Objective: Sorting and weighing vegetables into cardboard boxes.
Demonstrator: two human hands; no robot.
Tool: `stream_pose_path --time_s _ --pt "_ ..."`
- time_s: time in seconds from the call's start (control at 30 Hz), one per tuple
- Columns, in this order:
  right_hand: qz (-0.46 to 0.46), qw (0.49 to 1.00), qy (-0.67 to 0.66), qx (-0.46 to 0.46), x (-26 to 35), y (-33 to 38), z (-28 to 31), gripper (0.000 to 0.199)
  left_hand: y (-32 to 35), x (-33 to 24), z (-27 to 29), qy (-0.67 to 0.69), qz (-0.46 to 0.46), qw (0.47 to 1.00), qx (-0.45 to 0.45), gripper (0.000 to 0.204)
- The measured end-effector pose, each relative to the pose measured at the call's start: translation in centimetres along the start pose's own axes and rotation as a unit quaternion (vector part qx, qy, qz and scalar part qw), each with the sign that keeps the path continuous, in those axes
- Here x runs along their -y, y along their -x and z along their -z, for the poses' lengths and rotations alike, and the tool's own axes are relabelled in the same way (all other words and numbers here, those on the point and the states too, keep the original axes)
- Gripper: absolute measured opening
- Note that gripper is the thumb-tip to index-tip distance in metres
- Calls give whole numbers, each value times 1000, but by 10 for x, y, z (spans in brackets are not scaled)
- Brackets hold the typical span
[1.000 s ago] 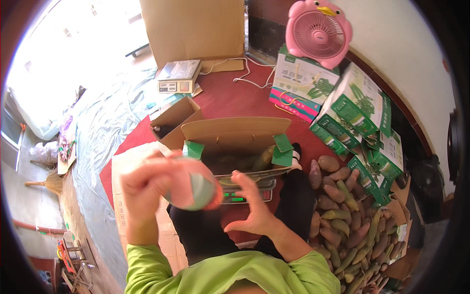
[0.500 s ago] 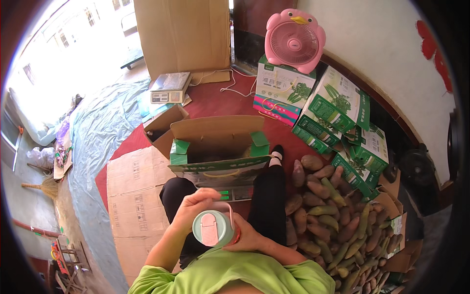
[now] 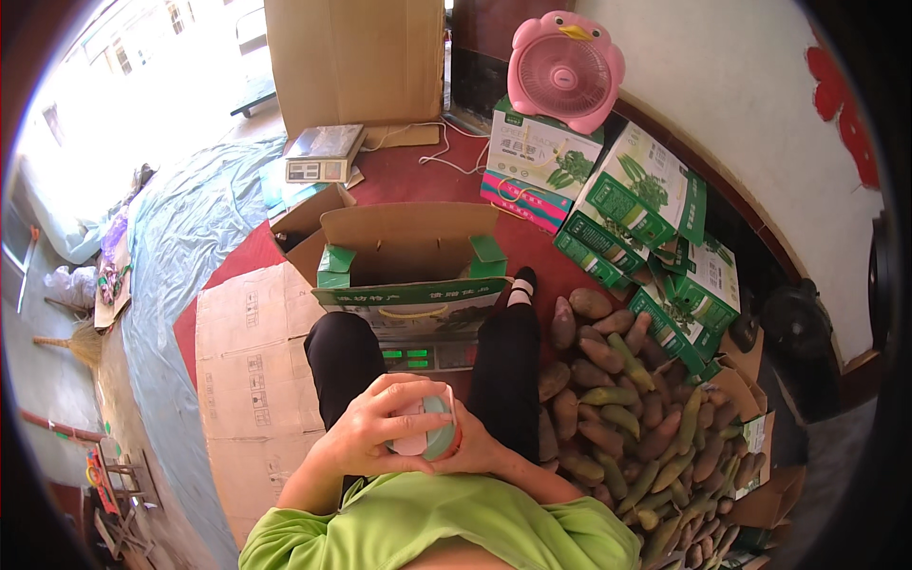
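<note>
A drink bottle with a pale green lid and a pink flap is held upright over my lap. My left hand lies over its top, fingers bent across the lid and the flap partly covered. Low on the far side, my right hand wraps round the bottle's body. Beyond my knees stands an open carton with green printed edges and a rope handle. It rests on or right behind a scale with a green lit display.
A large heap of green and reddish-brown root vegetables lies to my right. Printed cartons are stacked behind it, with a pink bird-shaped fan on top. Flattened cardboard and blue sheeting cover the floor at left. Another scale sits farther back.
My left hand has moved from beside the bottle onto its lid, now covering part of the pink flap. The right hand keeps its hold. The whole view has shifted slightly.
</note>
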State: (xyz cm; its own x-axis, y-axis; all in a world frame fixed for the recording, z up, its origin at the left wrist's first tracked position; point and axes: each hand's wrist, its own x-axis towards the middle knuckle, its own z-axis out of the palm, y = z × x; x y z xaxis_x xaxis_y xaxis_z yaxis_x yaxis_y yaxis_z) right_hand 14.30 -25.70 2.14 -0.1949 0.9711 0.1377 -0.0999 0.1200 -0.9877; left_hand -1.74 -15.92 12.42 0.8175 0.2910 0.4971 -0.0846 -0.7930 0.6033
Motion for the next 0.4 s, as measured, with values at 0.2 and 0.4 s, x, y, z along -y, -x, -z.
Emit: stream_pose_path --time_s 0.2,0.4 --pt "12 999 -36 -1 17 4 -6 84 -5 -14 -7 -16 14 1000 -5 51" --pt "18 998 57 29 -8 16 -3 82 8 -8 -13 109 43 988 -96 40"
